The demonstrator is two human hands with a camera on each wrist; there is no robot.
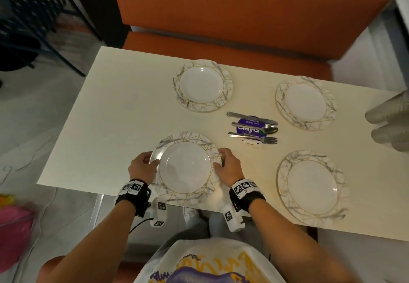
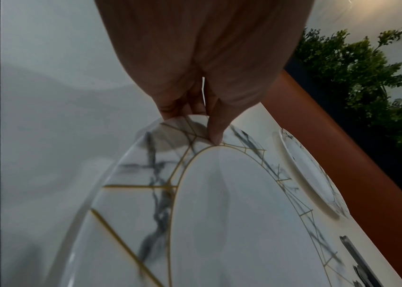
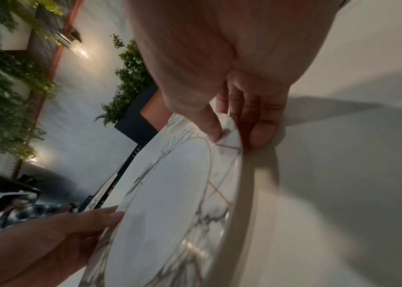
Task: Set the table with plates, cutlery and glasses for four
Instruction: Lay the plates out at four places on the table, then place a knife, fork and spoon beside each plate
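The plate (image 1: 184,165) is pinched at 9 and 3 o'clock by the left hand (image 1: 141,167) and right hand (image 1: 229,166), thumbs on top, probably so it's set down level.

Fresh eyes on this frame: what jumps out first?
Both hands, left hand and right hand, grip the near-left plate by opposite rims at the white table's near edge. Three matching marbled plates lie flat elsewhere; a knife, spoon and fork rest on a purple disc mid-table.
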